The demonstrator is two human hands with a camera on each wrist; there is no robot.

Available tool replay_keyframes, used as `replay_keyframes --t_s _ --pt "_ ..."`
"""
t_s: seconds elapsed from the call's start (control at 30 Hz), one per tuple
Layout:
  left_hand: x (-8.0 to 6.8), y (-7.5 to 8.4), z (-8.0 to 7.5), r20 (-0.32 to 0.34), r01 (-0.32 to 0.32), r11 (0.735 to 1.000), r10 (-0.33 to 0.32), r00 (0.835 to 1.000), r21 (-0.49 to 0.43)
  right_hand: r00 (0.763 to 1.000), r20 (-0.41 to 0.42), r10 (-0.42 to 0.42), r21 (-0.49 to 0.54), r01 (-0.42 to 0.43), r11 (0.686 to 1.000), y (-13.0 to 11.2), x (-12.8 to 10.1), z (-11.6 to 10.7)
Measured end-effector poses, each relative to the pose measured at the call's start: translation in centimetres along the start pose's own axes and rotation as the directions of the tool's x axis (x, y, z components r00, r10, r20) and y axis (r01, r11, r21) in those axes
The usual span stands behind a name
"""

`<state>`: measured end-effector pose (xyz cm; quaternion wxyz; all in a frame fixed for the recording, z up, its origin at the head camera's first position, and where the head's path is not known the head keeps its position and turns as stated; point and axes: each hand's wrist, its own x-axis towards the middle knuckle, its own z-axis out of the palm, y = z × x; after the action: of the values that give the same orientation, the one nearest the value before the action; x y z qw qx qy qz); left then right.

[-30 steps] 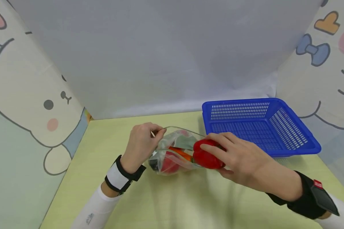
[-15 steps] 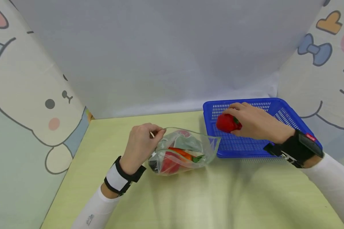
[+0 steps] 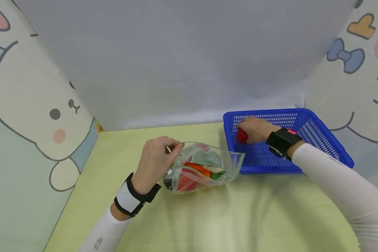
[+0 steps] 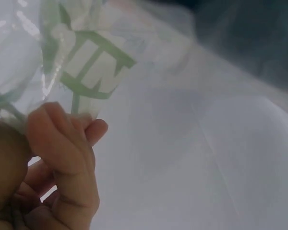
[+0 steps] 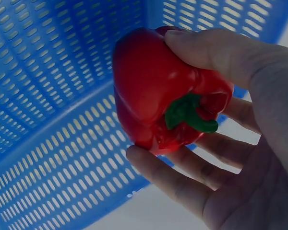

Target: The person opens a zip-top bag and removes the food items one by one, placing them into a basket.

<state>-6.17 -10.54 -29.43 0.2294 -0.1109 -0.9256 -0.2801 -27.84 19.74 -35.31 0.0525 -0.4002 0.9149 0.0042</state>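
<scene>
Right hand (image 3: 255,129) is wrapped around the red pepper (image 5: 158,96), down inside the blue basket (image 3: 315,140) near its left wall. Left hand (image 3: 155,159) pinches the plastic bag (image 3: 201,166) rim, just left of the basket. Best to lower the pepper gently, keeping the bag mouth open.

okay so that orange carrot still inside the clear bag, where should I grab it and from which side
Judging by its pose, take the carrot by its orange body near the green top, coming in from the right through the bag mouth, which faces the blue basket. The left hand pinches the rim open; the right hand holds the red pepper.
</scene>
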Motion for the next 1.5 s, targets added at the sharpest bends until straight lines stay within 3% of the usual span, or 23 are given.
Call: replay_keyframes --t_s 0.27,0.47,0.73,0.87,0.93,1.0,1.17,1.2,1.27,1.3,1.37,1.47,1.5 --pt "-0.3 0.1 0.3 0.012 0.004 1.0 -0.004 1.0 -0.003 0.999 -0.027 -0.016 -0.011 0.016 1.0 0.9 1.5 1.6" --pt "-0.2 0.3 0.3 0.013 0.009 1.0 -0.009 1.0 -0.004 0.998 -0.047 0.039 0.039 -0.037 0.999 1.4 1.4 1.9" --pt "-0.2 0.4 0.2 0.009 0.01 1.0 -0.01 1.0 -0.01 0.993 -0.105 0.056 0.126 -0.043 0.991 0.3 -0.3 -0.6" --pt "-0.1 0.4 0.1 -0.002 0.0 1.0 0.0 1.0 -0.015 0.978 -0.209 -0.001 0.132 0.029 0.991 -1.8 -2.1 -3.1" --pt "-0.1 0.5 0.0 -0.01 -0.003 1.0 0.003 1.0 -0.014 0.953 -0.3 -0.053 0.118 0.092 0.989 -3.4 -3.3 -4.3" --pt "-0.1 0.4 0.0 -0.02 -0.006 1.0 0.006 1.0 -0.009 0.901 -0.416 -0.119 0.088 0.17 0.981 -5.3 -4.6 -5.1" --pt "-0.2 0.4 -0.1 -0.043 -0.006 1.0 0.005 0.999 -0.01 0.688 -0.658 -0.307 -0.054 0.364 0.93 -10.3 -7.0 -5.6" --pt "-0.2 0.4 -0.1 -0.044 -0.002 1.0 0.001 0.999 -0.016 0.65 -0.682 -0.336 -0.078 0.392 0.917 -11.2 -7.4 -5.4" --pt "-0.3 0.4 -0.1 -0.046 0.003 1.0 -0.004 0.999 -0.027 0.597 -0.707 -0.378 -0.107 0.438 0.892 -13.0 -7.9 -5.0" --pt "-0.3 0.5 0.0 -0.046 0.004 0.999 -0.006 0.999 -0.032 0.585 -0.713 -0.388 -0.104 0.458 0.883 -13.8 -8.1 -4.8" --pt "-0.4 0.5 0.0 -0.047 0.005 0.999 -0.007 0.999 -0.04 0.585 -0.705 -0.401 -0.09 0.487 0.869 -15.2 -8.3 -4.2" --pt "-0.4 0.6 0.0 -0.052 -0.001 0.999 -0.001 0.999 -0.043 0.638 -0.647 -0.418 -0.061 0.504 0.862 -16.6 -8.1 -3.3" --pt "-0.4 0.6 0.0 -0.055 -0.004 0.999 0.002 0.999 -0.044 0.671 -0.608 -0.424 -0.06 0.494 0.868 -16.9 -7.8 -3.0"
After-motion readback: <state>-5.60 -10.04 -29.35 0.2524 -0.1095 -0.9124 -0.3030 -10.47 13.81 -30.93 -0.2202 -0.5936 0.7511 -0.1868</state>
